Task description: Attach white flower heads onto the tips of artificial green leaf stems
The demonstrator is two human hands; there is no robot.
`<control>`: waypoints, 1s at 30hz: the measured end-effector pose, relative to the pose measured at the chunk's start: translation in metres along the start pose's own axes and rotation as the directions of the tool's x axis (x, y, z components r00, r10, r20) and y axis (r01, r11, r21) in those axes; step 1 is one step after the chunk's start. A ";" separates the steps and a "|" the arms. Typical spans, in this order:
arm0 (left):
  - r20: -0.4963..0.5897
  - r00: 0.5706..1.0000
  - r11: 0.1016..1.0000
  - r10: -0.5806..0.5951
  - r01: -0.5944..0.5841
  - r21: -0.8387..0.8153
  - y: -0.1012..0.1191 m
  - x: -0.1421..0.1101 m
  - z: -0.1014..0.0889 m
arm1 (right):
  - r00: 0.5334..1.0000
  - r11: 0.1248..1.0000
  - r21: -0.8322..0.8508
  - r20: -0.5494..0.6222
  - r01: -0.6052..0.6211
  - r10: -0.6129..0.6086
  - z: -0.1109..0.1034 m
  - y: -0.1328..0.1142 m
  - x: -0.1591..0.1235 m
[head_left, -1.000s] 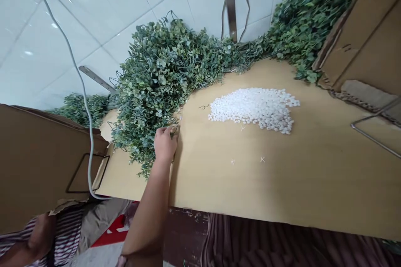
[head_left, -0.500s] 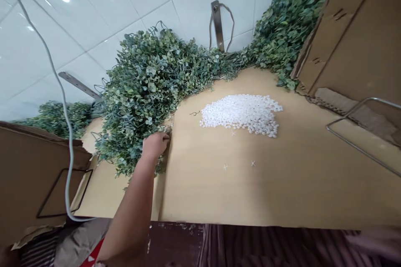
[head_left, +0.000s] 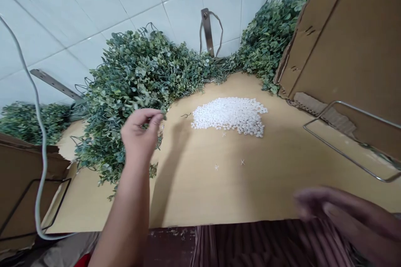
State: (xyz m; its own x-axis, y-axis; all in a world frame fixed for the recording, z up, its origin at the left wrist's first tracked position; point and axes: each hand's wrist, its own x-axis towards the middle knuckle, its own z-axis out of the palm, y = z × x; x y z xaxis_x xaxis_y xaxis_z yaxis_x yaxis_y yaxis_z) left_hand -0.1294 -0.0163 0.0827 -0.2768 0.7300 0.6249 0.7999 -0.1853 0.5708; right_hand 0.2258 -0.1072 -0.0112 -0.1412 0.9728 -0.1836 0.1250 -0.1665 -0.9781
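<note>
My left hand (head_left: 140,129) is raised at the edge of a pile of green leafy sprigs (head_left: 125,79). Its thumb and forefinger are pinched on the stem end of a leafy sprig (head_left: 142,101), whose leaves are smeared by motion. Low on the right, my right hand (head_left: 341,212) hovers over the board's front edge, blurred, so its fingers cannot be read clearly. A heap of small white beads or caps (head_left: 227,114) lies on the cardboard work surface (head_left: 200,192). Two small white star-shaped bits (head_left: 242,162) lie in front of the heap.
Cardboard walls (head_left: 347,37) stand at the right and left. A bent metal wire frame (head_left: 341,148) juts in at the right. Along the left hangs a white cable (head_left: 40,133). More foliage (head_left: 266,37) lies by the tiled wall, near a metal strip (head_left: 206,31).
My left hand has lifted from the pile's edge with a leafy sprig. My right hand has come up into view from the lower right corner. The view has shifted slightly.
</note>
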 end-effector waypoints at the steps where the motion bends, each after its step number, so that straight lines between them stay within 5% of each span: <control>1: 0.083 0.988 0.990 0.132 -0.128 -0.050 0.011 -0.013 0.009 | 0.993 0.990 0.073 0.037 -0.118 0.116 0.009 -0.005 0.006; 3: 0.240 0.902 0.931 0.360 -0.331 -0.153 0.033 -0.042 0.027 | 0.949 0.922 0.261 0.216 -0.284 0.231 0.029 -0.018 0.018; 6: 0.333 0.738 0.810 0.587 -0.529 -0.254 0.058 -0.083 0.046 | 0.905 0.843 0.393 0.361 -0.366 0.225 0.055 -0.033 0.032; 9: 0.405 0.629 0.748 0.664 -0.550 -0.372 0.069 -0.107 0.054 | 0.930 0.847 0.440 0.334 -0.299 0.155 0.064 -0.037 0.041; 11: 0.439 0.596 0.741 0.672 -0.536 -0.405 0.069 -0.115 0.056 | 0.955 0.862 0.446 0.265 -0.242 0.131 0.063 -0.034 0.043; 16: 0.444 0.654 0.790 0.613 -0.491 -0.368 0.063 -0.121 0.059 | 0.995 0.949 0.300 0.045 -0.096 0.087 0.053 -0.025 0.041; 18: 0.478 0.645 0.802 0.597 -0.457 -0.385 0.061 -0.124 0.059 | 1.000 0.986 0.168 -0.004 -0.011 0.011 0.051 -0.026 0.039; 21: 0.511 0.627 0.808 0.588 -0.422 -0.411 0.063 -0.127 0.060 | 0.980 0.977 -0.091 0.069 0.193 -0.187 0.051 -0.031 0.035; 24: 0.506 0.644 0.817 0.574 -0.403 -0.413 0.066 -0.129 0.059 | 0.922 0.874 -0.306 0.203 0.378 -0.328 0.053 -0.032 0.036; 30: 0.486 0.753 0.891 0.443 -0.311 -0.330 0.051 -0.125 0.043 | 0.967 0.923 -0.288 0.095 0.253 -0.236 0.052 -0.019 0.044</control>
State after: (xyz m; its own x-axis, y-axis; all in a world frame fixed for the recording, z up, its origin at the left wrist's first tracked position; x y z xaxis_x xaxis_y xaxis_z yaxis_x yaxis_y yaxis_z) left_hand -0.0307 -0.0888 0.0103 0.4054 0.7874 0.4644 0.6230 -0.6098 0.4900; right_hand 0.1659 -0.0699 -0.0055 -0.2592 0.9648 0.0435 0.3627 0.1390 -0.9215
